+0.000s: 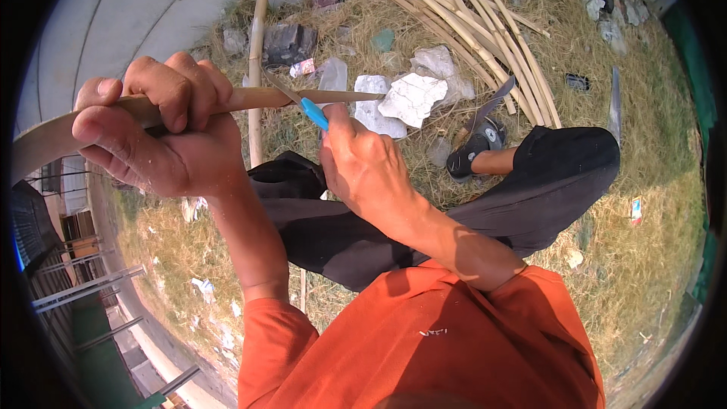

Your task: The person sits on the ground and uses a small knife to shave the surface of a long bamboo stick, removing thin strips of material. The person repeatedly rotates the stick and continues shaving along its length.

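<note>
On my feed, the left hand [170,129] clenches one tapered pole [254,98]; the right hand [367,157] grasps one blue-handled knife [314,113].

An orange-red shirt [363,356] has short sleeves [274,333] and a small white print [434,332]; the loose trousers [564,170] are black, and the dark shoe [463,159] carries pale markings [492,136].

Bright sunlight casts hard shadows over the orange shirt [424,356]; fisheye edges bend.
</note>
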A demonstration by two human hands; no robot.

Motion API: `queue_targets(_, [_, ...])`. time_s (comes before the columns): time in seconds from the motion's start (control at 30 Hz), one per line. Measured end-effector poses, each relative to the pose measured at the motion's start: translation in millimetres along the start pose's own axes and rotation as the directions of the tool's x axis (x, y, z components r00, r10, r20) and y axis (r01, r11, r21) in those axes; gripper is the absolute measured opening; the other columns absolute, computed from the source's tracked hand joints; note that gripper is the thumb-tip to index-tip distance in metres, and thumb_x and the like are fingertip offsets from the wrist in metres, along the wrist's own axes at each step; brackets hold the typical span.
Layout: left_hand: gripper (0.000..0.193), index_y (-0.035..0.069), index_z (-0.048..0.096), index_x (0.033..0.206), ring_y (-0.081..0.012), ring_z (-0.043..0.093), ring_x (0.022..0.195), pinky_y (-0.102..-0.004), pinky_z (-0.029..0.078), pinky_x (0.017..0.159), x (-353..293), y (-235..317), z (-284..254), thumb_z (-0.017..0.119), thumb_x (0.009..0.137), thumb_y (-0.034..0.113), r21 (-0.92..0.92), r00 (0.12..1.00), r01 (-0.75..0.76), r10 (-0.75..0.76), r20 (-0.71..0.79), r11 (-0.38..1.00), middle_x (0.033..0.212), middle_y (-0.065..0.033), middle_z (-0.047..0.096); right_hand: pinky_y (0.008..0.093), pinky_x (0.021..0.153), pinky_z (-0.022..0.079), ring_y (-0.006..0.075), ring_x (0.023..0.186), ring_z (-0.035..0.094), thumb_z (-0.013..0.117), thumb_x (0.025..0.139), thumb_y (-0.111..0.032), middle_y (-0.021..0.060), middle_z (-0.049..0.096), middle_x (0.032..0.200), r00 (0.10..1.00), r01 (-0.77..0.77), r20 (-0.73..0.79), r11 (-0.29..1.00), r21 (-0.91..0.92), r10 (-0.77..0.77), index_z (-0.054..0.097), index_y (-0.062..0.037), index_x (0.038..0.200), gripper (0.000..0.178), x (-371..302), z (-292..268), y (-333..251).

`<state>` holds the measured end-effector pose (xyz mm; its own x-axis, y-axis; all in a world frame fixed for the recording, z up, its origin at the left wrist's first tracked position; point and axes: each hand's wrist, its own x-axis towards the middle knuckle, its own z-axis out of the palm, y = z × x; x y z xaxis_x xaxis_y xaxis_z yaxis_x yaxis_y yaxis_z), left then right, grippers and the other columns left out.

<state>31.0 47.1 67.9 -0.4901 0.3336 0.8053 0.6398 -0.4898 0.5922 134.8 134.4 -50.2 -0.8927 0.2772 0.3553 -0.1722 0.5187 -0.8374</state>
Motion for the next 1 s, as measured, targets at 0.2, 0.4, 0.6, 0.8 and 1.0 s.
queue_targets(0.2, [0.033, 0.014, 0.052, 0.104, -0.0097, 0.024, 0.044, -0.0259, 0.024, 0.041, 2, -5, 21, 0.038, 0.099, 0.043, -0.068, 1.0, -0.01, 0.009, -0.016, 0.998, 0.056, -0.0014, 0.034, 0.0441, 0.045, 0.047, 0.0399, 0.055, 0.06, 0.055, 0.084, -0.003, 0.0222, 0.058, 0.068, 0.992, 0.02, -0.123, 0.999, -0.048, -0.025, 0.046, 0.0031, 0.103, 0.022, -2, 5, 19])
queue_targets(0.4, [0.031, 0.005, 0.046, 0.1, -0.0091, 0.029, 0.04, -0.0247, 0.027, 0.037, -2, -10, 49, 0.045, 0.098, 0.036, -0.064, 0.994, -0.083, 0.078, -0.074, 0.995, 0.052, -0.0035, 0.037, 0.0448, 0.052, 0.045, 0.0395, 0.062, 0.061, 0.048, 0.092, -0.013, 0.0236, 0.06, 0.07, 0.988, -0.137, 0.119, 0.933, 0.334, 0.102, 0.048, 0.0013, 0.112, 0.025, -30, -14, 57])
queue_targets(0.6, [0.028, 0.012, 0.05, 0.097, -0.0095, 0.028, 0.044, -0.0252, 0.026, 0.041, 23, -12, 12, 0.044, 0.098, 0.039, -0.023, 0.995, -0.019, 0.017, -0.099, 1.0, 0.054, -0.0009, 0.034, 0.0393, 0.058, 0.045, 0.0244, 0.062, 0.06, 0.042, 0.097, -0.022, 0.011, 0.057, 0.067, 0.958, -0.269, -0.078, 0.96, 0.082, 0.275, 0.047, -0.0017, 0.123, 0.033, -73, -23, 113])
queue_targets(0.8, [0.035, 0.016, 0.054, 0.099, -0.0092, 0.027, 0.045, -0.0233, 0.024, 0.042, 9, -7, 2, 0.036, 0.099, 0.046, -0.047, 0.998, 0.02, -0.023, -0.066, 0.999, 0.057, 0.0007, 0.034, 0.048, 0.057, 0.046, 0.0437, 0.068, 0.059, 0.048, 0.094, -0.016, 0.0245, 0.058, 0.075, 0.988, -0.086, 0.149, 0.947, 0.31, 0.042, 0.045, 0.0028, 0.115, 0.028, 10, -60, -12])
queue_targets(1.0, [0.037, 0.018, 0.056, 0.102, -0.0087, 0.025, 0.045, -0.0235, 0.022, 0.042, 14, -10, -3, 0.037, 0.097, 0.05, -0.036, 0.999, 0.049, -0.049, -0.012, 0.998, 0.058, 0.0015, 0.033, 0.0452, 0.052, 0.044, 0.0397, 0.059, 0.058, 0.05, 0.091, -0.006, 0.0201, 0.056, 0.067, 0.989, -0.039, 0.144, 0.995, 0.088, 0.026, 0.045, 0.0011, 0.111, 0.022, 17, -32, -21])
